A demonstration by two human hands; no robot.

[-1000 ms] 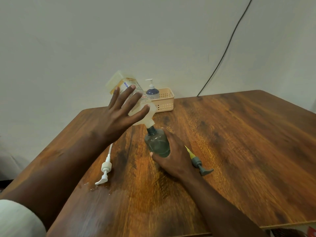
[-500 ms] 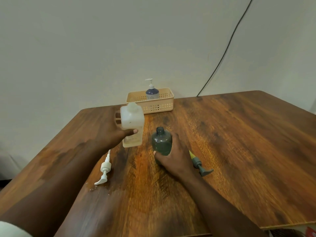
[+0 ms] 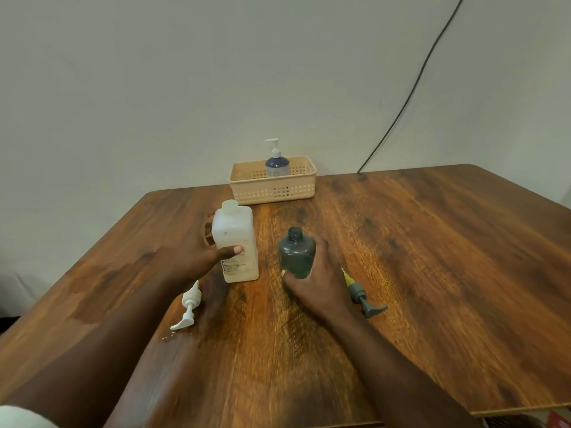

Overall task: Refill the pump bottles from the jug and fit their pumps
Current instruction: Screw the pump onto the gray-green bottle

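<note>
I have the left hand [image 3: 188, 261] wrapped around the jug [image 3: 236, 242], thumb across its front label and the other fingers [image 3: 208, 217] behind it, so that hand is closed on the jug. The jug stands upright on the tabletop [image 3: 432, 257], translucent white, its neck uncapped as far as I can tell, with only a shallow layer of pale liquid at the bottom. Just beside it at 3 o'clock, apart from it, stands the dark green bottle [image 3: 296, 253], upright with its mouth open and no pump fitted. My right hand [image 3: 321, 285] grips this bottle low on its near side, thumb at the front and the rest curled round behind.

The grey pump [image 3: 363, 299] lies flat on the tabletop at 4 o'clock of the green bottle, partly under my right hand, its yellowish tube pointing toward the bottle. The white pump [image 3: 188, 304] lies on its side at 7 o'clock of the jug, close against my left forearm, with a few droplets on the wood just below its spout.

At 12 o'clock, against the wall, a beige basket [image 3: 273, 188] holds a blue pump bottle [image 3: 277, 163], upright, white pump on top. A black cable [image 3: 411, 91] runs up the wall at 1 o'clock
</note>
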